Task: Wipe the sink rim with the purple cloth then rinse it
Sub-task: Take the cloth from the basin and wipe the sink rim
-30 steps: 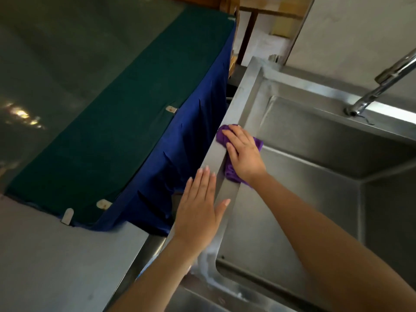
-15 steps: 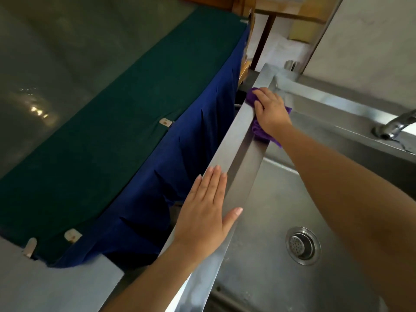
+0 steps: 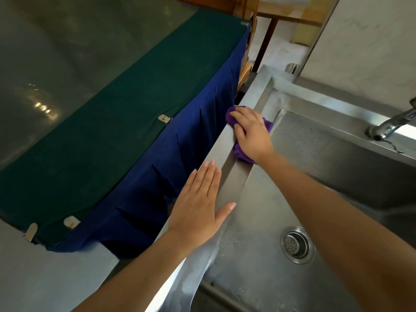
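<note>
The steel sink's left rim (image 3: 227,154) runs from near me to the far corner. My right hand (image 3: 252,134) lies on the purple cloth (image 3: 239,152) about halfway along this rim, fingers bent over the bunched cloth and pressing it onto the metal. Purple edges show above the fingers and below the palm. My left hand (image 3: 198,208) rests flat on the same rim nearer to me, fingers straight and together, thumb spread toward the basin. It holds nothing.
The basin (image 3: 258,221) holds a round drain strainer (image 3: 297,244). A tap (image 3: 391,124) reaches in from the right over the back ledge. Left of the sink stands a table under a green cloth (image 3: 101,131) with a blue skirt (image 3: 180,154). Wooden furniture stands beyond.
My right hand has drawn the purple cloth back along the left rim from the far corner toward me. The left hand has stayed flat on the rim.
</note>
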{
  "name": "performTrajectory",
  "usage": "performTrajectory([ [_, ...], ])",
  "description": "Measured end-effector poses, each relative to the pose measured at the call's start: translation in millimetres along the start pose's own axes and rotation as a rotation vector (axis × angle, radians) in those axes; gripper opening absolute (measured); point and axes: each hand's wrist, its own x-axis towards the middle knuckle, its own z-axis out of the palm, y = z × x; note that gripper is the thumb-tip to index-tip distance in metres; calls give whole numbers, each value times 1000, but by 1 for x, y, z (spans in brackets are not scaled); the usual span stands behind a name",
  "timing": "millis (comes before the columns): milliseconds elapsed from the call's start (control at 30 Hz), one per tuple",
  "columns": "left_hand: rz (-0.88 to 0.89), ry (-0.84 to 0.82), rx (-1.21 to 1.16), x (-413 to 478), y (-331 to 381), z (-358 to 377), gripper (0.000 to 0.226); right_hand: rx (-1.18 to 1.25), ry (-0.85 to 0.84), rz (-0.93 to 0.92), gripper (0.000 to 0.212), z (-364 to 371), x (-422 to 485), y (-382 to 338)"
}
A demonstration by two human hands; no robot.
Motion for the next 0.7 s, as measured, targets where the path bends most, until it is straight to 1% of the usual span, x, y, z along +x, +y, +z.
performTrajectory([
  [100,-4,-6,5,1,-2,-4,76,34,-2,-69,41,10,-21,-10],
  [167,27,7,2,0,-2,-8,74,58,-7,-77,42,13,-34,-18],
  [267,39,-48,5,-12,-5,-8,74,61,2,-76,42,16,-52,-31],
  [400,-12,-35,33,-46,-10,-5,72,33,29,-95,38,22,-76,-48],
  [500,-25,-38,14,-76,-17,-4,73,33,18,-92,38,24,-94,-63],
  [633,-44,-20,11,-122,-20,-1,74,34,2,-118,44,31,-128,-89],
  [700,-58,-7,-4,-144,-20,1,73,45,7,-135,43,35,-144,-101],
])
